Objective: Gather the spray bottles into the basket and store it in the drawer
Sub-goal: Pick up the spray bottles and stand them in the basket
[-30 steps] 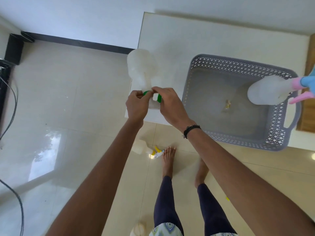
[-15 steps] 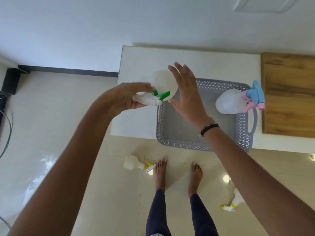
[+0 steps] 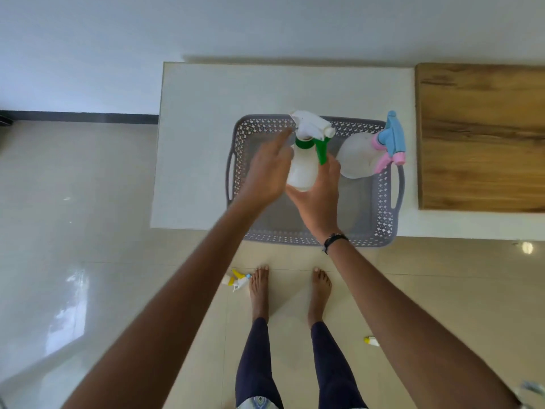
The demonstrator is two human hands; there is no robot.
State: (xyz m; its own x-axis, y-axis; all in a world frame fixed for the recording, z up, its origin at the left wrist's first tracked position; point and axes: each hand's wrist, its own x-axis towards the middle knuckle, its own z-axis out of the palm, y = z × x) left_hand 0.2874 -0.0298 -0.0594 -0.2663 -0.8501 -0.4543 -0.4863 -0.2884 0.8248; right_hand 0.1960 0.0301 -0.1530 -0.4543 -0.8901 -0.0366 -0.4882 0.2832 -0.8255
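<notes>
— Holding what, and where?
— Right hand (image 3: 317, 199) grips the green-trigger spray bottle (image 3: 303, 166) over the grey basket (image 3: 383, 214) on the bench (image 3: 194, 143).
— Left hand (image 3: 268, 172)?
— Fingers straight, against the bottle's side.
— Others?
— A pink-and-blue bottle (image 3: 358, 156) stands inside the basket.

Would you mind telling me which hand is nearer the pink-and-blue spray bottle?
Right. The right hand is just left of the pink-and-blue spray bottle; the left hand lies farther left, beyond the green-trigger bottle.

the translucent white spray bottle with green trigger (image 3: 303, 163) has been turned upright and brought over the grey perforated plastic basket (image 3: 383, 208); it is now cupped by the right hand (image 3: 320, 196), while the left hand (image 3: 268, 172) has opened beside it
</notes>
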